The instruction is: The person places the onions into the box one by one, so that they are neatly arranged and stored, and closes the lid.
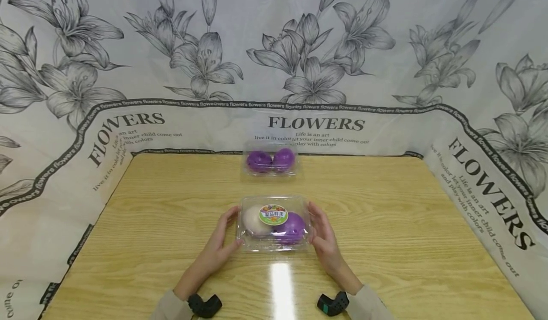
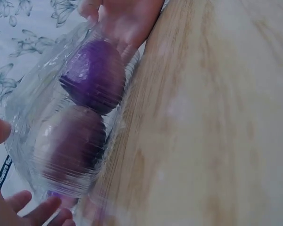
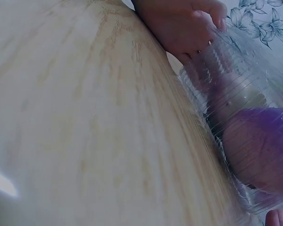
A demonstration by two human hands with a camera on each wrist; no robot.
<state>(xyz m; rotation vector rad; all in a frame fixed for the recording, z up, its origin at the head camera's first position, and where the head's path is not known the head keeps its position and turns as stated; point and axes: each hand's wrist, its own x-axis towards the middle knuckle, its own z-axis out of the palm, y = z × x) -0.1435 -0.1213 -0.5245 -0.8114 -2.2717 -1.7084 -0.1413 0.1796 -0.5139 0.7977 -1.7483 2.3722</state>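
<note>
A clear plastic clamshell fruit box [image 1: 252, 246] is between my two hands near the middle of the table. Inside are a pale cream round fruit [image 1: 253, 221] on the left and a glossy purple one [image 1: 293, 227] on the right. A round green-and-white label [image 1: 273, 215] is stuck on the lid. My left hand [image 1: 220, 239] holds the box's left end, its thumb toward the near corner. At the opposite end, my right hand [image 1: 326, 241] grips it, with thumb and fingers about the side. In the left wrist view, the right hand's fingers [image 2: 126, 52] reach under the box.
Farther back, a second clear box [image 1: 271, 173] with two purple fruits stands near the rear edge of the wooden table [image 1: 171, 187]. A white flower-printed cloth [image 1: 222, 120] rises behind and on both sides.
</note>
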